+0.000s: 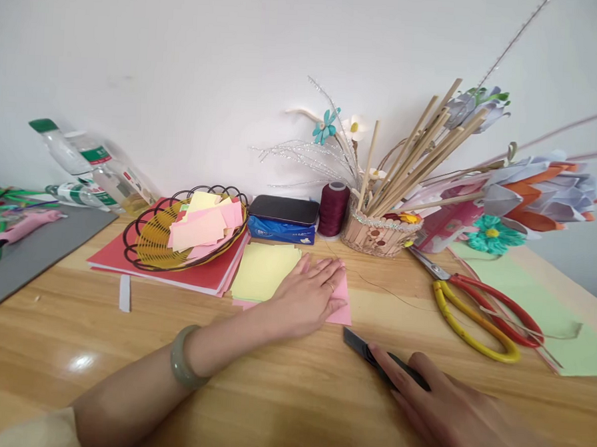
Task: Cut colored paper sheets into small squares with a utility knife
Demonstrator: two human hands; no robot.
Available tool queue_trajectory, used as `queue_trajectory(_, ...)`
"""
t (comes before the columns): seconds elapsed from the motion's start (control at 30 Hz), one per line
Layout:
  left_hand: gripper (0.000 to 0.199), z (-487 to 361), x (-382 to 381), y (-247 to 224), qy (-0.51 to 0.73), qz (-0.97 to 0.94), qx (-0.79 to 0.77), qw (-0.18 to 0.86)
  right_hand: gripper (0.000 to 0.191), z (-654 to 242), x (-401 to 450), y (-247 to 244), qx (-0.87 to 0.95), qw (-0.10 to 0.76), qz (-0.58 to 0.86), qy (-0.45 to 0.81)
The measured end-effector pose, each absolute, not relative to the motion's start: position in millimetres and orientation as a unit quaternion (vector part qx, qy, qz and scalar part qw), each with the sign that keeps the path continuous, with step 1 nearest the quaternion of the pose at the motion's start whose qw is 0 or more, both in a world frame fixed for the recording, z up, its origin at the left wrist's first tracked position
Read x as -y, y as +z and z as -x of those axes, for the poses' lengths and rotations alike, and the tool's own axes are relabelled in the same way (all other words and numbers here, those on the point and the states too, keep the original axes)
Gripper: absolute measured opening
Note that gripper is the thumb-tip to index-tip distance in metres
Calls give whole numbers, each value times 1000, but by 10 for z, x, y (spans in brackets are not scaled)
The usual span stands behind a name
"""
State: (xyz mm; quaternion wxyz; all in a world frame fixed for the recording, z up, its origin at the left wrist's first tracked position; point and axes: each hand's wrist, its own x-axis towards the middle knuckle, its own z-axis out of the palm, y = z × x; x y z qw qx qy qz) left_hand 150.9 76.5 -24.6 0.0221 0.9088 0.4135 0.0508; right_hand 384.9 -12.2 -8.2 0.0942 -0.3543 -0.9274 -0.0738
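Note:
My left hand [309,296] lies flat, palm down, with its fingers stretched over a pink sheet of paper [342,311]. Part of that sheet is hidden under the palm. Beside it, partly behind the same hand, is a stack of pale yellow paper squares [260,271]. In my right hand [439,401] is a dark utility knife [359,345], the index finger stretched along it. Its blade points up and left, just short of the pink sheet's lower right corner.
Behind the papers stand a wicker basket [145,242] of paper pieces on a red stack [111,257], a phone [283,209] on a blue pack [281,230], a maroon thread spool [334,211] and a pot of sticks [378,238]. Scissors [474,313] lie right; bottles [99,156] lean left.

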Motion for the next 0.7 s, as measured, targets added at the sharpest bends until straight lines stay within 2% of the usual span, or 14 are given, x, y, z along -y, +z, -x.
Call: queue_trajectory(0.7,54,-1526,-755,-213,41,-902,-427,39,83,-3823,120,-48,928,96,350,-80)
